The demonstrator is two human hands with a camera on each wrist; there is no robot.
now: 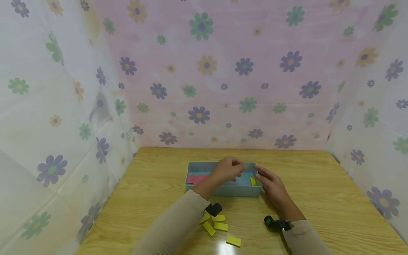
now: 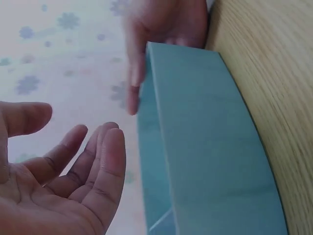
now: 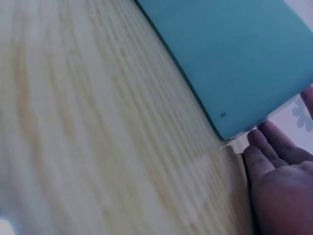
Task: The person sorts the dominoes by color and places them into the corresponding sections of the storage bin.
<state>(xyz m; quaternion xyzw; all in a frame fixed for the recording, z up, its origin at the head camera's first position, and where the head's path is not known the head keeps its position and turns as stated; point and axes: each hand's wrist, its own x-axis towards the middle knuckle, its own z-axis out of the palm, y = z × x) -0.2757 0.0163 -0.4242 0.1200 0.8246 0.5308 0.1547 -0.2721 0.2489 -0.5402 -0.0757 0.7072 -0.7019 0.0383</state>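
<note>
Two beige, long-sleeved forearms (image 1: 173,225) reach in from the lower edge over a pale yellow-brown tabletop (image 1: 143,202) printed with wood grain, its finish catching a bright white glare near the front. Creased floral sheeting (image 1: 223,79) encloses the back and both sides, pinkish behind and whiter at the flanks, scattered with purple, green and orange daisies.

Near the far edge of the tabletop stands a blue-green rectangular bin (image 1: 236,191), long and smooth-walled, with a thin rim and rounded corners. The left hand (image 1: 227,169) hovers above its middle, thumb and loosely bent fingers apart from one another. The right hand (image 1: 272,186) is at the bin's right end, fingers extended along the end wall with fingertips meeting it; the two hands are near each other but apart.

Inside the bin, flat pink pieces (image 1: 197,179) sit together at the left end, partly hidden by the left arm, while a yellow piece (image 1: 253,181) leans at the right. Five matt, flat yellow rectangular tiles (image 1: 220,226) lie loose on the tabletop in front, four clustered and one closer to the viewer. A black device (image 1: 214,209) is strapped at the left wrist, and a black band with a camera-like module (image 1: 274,223) circles the right.
</note>
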